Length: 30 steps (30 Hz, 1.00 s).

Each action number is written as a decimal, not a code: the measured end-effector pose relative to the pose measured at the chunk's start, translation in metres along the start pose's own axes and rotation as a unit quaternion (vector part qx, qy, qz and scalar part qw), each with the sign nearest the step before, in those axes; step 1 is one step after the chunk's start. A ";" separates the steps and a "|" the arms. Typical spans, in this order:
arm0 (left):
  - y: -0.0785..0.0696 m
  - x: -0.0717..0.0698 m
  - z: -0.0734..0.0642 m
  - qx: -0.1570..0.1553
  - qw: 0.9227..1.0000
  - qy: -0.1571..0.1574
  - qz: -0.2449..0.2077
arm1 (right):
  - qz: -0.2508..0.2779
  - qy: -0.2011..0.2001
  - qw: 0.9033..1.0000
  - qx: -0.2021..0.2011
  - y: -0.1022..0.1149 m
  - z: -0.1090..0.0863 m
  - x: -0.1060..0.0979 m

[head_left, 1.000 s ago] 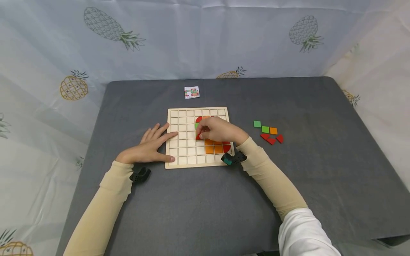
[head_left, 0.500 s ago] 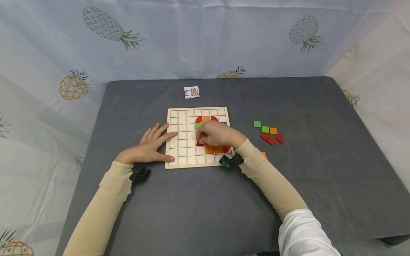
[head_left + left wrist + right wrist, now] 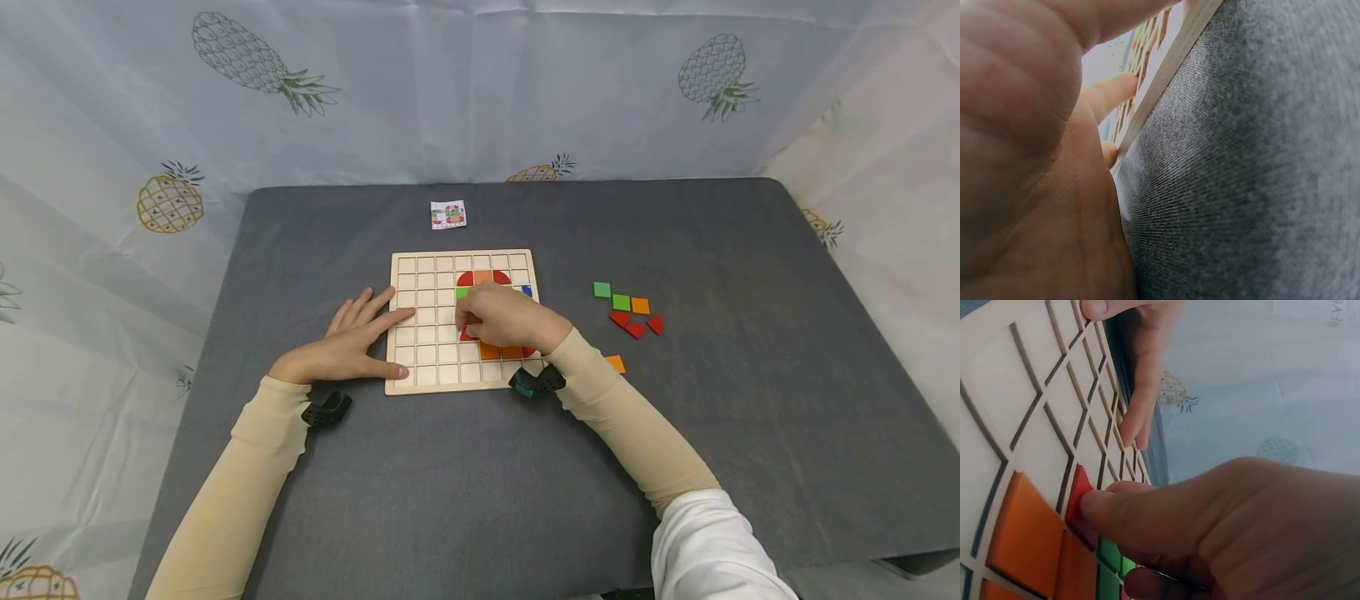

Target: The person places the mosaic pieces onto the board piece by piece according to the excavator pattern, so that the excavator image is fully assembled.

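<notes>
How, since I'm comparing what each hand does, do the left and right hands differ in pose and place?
Pose: the left hand has its fingers spread; the right hand has its fingers curled.
Place: in the head view, the left hand lies at the left edge of the wooden board; the right hand is over its inner squares.
Contact: the left hand touches the board; the right hand's thumb touches a red piece.
Both are bare.

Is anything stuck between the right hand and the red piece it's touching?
No, nothing visible. The right hand directly touches the red piece on the wooden board; orange tiles and green tiles sit beside that piece, not between.
</notes>
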<state>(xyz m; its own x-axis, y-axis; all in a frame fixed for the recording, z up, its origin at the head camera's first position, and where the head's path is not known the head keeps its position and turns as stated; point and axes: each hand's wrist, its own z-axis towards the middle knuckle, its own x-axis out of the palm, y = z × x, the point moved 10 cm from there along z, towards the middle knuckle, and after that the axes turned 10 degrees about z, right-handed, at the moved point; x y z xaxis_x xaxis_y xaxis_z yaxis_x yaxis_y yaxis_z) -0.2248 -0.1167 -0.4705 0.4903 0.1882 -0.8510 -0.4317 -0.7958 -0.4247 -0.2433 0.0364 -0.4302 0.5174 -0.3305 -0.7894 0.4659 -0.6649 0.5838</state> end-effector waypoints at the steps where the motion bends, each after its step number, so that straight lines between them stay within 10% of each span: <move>1: 0.000 0.000 0.000 0.000 1.000 0.000 -0.001 | 0.003 -0.003 1.000 0.000 0.001 0.000 -0.002; 17: 0.001 -0.002 0.000 0.002 1.000 0.002 0.004 | 0.128 -0.123 0.983 -0.040 0.013 -0.055 -0.089; 30: 0.004 0.001 0.003 -0.013 1.000 0.003 0.006 | 0.077 -0.162 0.980 0.091 -0.062 -0.140 -0.115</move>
<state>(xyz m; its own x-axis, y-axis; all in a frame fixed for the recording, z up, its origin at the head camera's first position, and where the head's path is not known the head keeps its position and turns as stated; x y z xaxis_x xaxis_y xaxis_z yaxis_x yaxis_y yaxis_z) -0.2280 -0.1182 -0.4737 0.4900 0.1744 -0.8541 -0.4174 -0.8132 -0.4055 -0.2313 0.2094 -0.3489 0.3029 -0.6119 -0.7307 0.2501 -0.6888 0.6805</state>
